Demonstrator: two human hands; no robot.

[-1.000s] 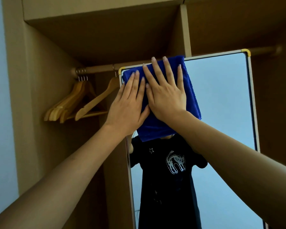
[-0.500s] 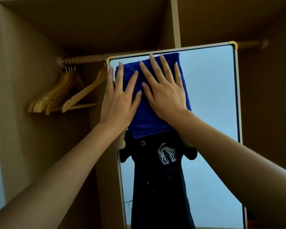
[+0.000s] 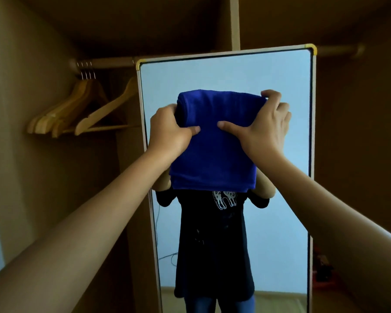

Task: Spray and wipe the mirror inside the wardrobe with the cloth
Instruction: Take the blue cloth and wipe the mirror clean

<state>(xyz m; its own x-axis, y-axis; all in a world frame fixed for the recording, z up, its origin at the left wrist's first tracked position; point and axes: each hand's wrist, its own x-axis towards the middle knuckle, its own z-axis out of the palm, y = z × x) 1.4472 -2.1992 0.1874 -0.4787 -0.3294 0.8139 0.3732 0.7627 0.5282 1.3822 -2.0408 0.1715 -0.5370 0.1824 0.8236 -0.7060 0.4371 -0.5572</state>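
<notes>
Before mirror [image 3: 280, 82], cloth [image 3: 215, 145] in hands

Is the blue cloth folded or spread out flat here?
Folded: the blue cloth shows stacked layers at its bottom edge, gripped by left hand and right hand.

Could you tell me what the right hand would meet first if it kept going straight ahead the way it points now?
Probably the mirror glass: the right hand grips the blue cloth before it; depth is unclear.

Both forearms were bare, with no sleeves, watch or rings showing on the left hand [image 3: 171, 129] or the right hand [image 3: 268, 126].
</notes>
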